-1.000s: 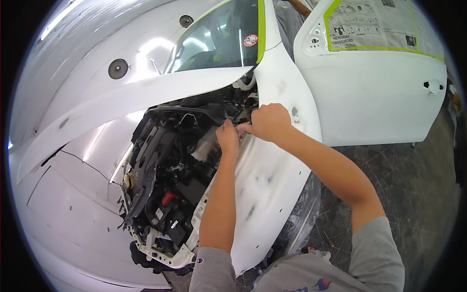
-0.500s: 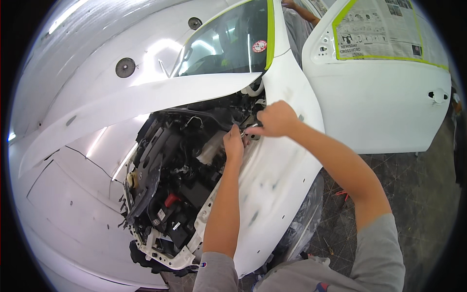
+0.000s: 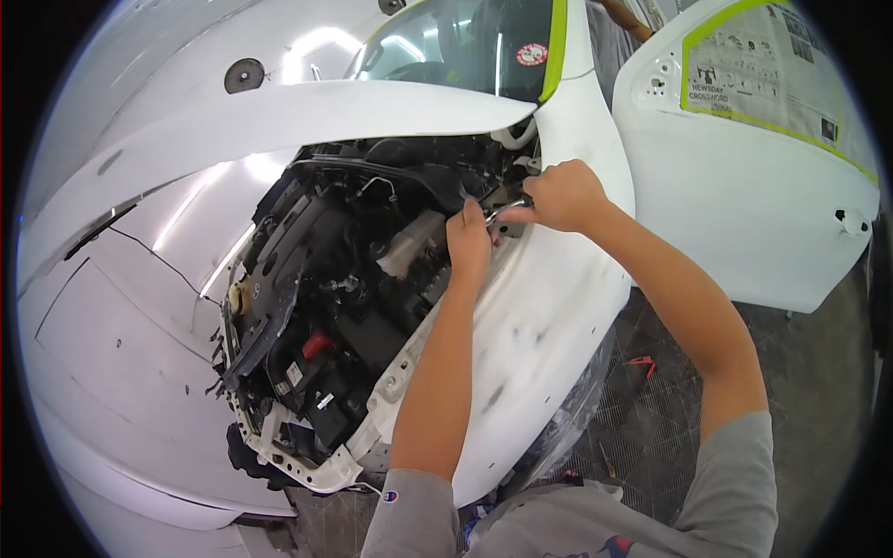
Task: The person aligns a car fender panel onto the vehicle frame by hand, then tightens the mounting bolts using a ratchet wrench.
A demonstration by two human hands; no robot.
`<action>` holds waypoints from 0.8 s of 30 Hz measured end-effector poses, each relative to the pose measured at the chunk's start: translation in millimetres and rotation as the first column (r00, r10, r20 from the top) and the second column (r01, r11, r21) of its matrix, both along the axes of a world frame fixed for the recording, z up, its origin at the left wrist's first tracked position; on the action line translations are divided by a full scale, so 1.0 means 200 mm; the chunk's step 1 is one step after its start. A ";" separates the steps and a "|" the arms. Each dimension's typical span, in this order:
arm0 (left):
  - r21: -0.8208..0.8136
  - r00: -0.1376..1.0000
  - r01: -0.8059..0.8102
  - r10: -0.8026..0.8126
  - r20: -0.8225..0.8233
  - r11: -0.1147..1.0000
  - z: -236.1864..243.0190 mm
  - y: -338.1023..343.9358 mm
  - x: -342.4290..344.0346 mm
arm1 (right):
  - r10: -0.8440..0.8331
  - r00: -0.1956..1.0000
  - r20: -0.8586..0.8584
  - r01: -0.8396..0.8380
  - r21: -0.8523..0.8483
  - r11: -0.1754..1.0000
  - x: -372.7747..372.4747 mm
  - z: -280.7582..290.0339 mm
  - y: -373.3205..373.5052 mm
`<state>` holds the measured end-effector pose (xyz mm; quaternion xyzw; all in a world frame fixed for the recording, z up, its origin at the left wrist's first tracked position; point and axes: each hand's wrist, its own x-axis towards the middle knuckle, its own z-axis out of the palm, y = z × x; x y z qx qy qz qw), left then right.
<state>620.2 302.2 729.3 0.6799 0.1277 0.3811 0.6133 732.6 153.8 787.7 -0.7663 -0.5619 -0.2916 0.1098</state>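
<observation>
Both my hands are at the inner edge of the white fender (image 3: 549, 298), beside the open engine bay (image 3: 344, 270) of a white car. My right hand (image 3: 567, 197) is closed round the handle of a shiny metal ratchet wrench (image 3: 505, 212), thumb along it. At the tool's other end my left hand (image 3: 470, 240) is closed, its fingers pressed about the ratchet's head. What the ratchet sits on is hidden behind my left fingers.
Overhead to the left, the white hood (image 3: 326, 107) is raised. An opened door (image 3: 735, 205), its window papered and taped green, stands at right. A red tool (image 3: 642, 363) lies on the floor. Another person's arm (image 3: 625, 19) shows at the cabin.
The view has shifted, so the car sits higher and my hands farther right in the picture. Both hands stay on the ratchet wrench at the fender edge.
</observation>
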 end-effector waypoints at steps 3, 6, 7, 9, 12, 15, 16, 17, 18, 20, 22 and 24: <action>-0.041 0.999 -0.007 0.005 -0.049 0.999 0.02 -0.02 0.00 | -0.143 0.985 -0.101 0.137 -0.061 0.989 -0.05 -0.01 -0.01; -0.034 0.998 -0.008 0.006 -0.063 0.999 0.02 -0.02 0.00 | -0.183 0.978 -0.098 0.174 -0.091 0.981 -0.06 -0.01 0.00; -0.034 0.998 0.003 -0.006 -0.066 0.999 0.02 -0.01 0.00 | -0.196 0.975 -0.106 0.188 -0.084 0.979 -0.08 -0.02 0.01; -0.034 0.994 -0.025 0.022 -0.109 0.999 0.02 0.00 -0.01 | -0.212 0.970 -0.118 0.204 -0.078 0.976 -0.09 -0.02 0.01; -0.039 0.993 -0.034 0.029 -0.116 0.999 0.04 -0.01 0.01 | -0.252 0.958 -0.134 0.244 -0.077 0.967 -0.12 -0.02 0.01; -0.022 0.990 -0.048 0.044 -0.134 0.999 0.04 -0.04 0.01 | -0.328 0.933 -0.147 0.318 -0.089 0.944 -0.17 -0.04 -0.03; -0.029 0.990 -0.041 0.036 -0.138 0.999 0.04 -0.04 0.02 | -0.344 0.924 -0.163 0.340 -0.053 0.939 -0.18 -0.04 -0.04; -0.046 0.992 -0.027 0.021 -0.121 0.999 0.05 -0.02 0.01 | -0.352 0.918 -0.183 0.356 -0.015 0.934 -0.21 -0.04 -0.03; -0.064 0.995 -0.013 0.006 -0.104 0.998 0.05 -0.01 0.01 | -0.353 0.917 -0.186 0.355 -0.021 0.935 -0.23 -0.04 -0.02; -0.051 0.995 0.002 -0.007 -0.097 0.999 0.04 0.01 0.01 | -0.442 0.862 -0.247 0.444 -0.051 0.894 -0.28 -0.04 -0.01; -0.040 0.996 0.025 -0.029 -0.082 0.999 0.02 0.03 0.04 | -0.455 0.856 -0.248 0.468 -0.007 0.884 -0.30 -0.07 -0.01; -0.004 0.998 0.020 -0.021 -0.055 1.000 0.02 0.04 0.06 | -0.454 0.856 -0.246 0.479 0.049 0.877 -0.35 -0.09 -0.02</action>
